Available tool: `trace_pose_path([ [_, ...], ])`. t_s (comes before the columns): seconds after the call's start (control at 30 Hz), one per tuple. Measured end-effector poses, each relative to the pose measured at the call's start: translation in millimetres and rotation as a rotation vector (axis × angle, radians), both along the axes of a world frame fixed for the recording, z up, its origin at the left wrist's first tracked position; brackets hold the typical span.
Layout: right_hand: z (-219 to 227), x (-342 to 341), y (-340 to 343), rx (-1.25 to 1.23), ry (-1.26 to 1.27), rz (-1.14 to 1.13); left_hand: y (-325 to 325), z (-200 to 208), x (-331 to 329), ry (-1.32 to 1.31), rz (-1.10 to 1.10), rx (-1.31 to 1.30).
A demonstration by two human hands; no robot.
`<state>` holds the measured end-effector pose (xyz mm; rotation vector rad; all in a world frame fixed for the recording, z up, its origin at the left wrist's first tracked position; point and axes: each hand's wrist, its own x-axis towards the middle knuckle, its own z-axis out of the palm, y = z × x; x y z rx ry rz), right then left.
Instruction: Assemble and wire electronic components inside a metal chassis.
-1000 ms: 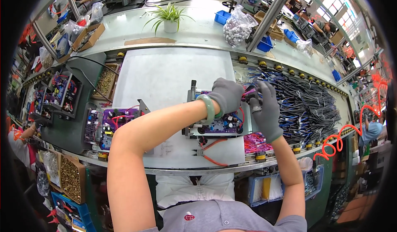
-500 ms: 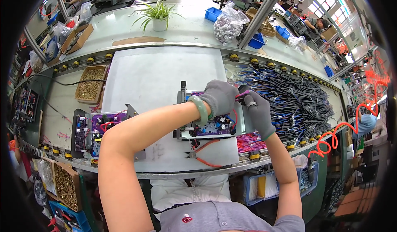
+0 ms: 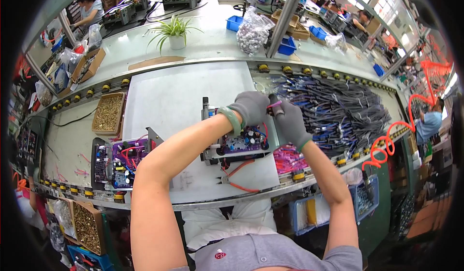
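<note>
My left hand point(image 3: 252, 108), in a grey glove with a green bangle at the wrist, is closed above the far right part of a circuit board unit point(image 3: 241, 143). What its fingers grip is hidden. Close beside it, my gloved right hand point(image 3: 292, 122) is closed on a short pink-purple wire point(image 3: 274, 105), pinched at the fingertips. The unit has a purple board with several capacitors, a dark metal side and a red wire. Below it lie pliers point(image 3: 240, 188) with orange-red handles. A second board unit point(image 3: 123, 160) rests left of my left forearm.
Bundled black cables point(image 3: 345, 109) spread over the right side, with pink-red wires point(image 3: 289, 159) nearer. A box of brass-coloured parts point(image 3: 108, 112) stands at left. Roller rails point(image 3: 308, 71) edge the bench. A potted plant point(image 3: 177, 41) and a bag of white parts point(image 3: 252, 33) stand beyond.
The view has shifted a little. My hands remain together over the unit's far right, and the right hand's fingers have closed in around the pink-purple wire.
</note>
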<state>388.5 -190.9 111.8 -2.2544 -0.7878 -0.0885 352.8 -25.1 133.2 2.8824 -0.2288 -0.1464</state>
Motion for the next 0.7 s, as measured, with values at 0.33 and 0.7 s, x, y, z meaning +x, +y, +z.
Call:
trace_pose_path([
  [0.33,13.3,-1.0,-1.9,-0.261,-0.019,-0.001,3.8,5.1,-23.2,0.027,0.185,-0.116],
  [0.7,4.3,-2.3,0.9,-0.23,0.001,-0.02,5.1,-14.4,-25.1,-0.209,0.125,-0.265],
])
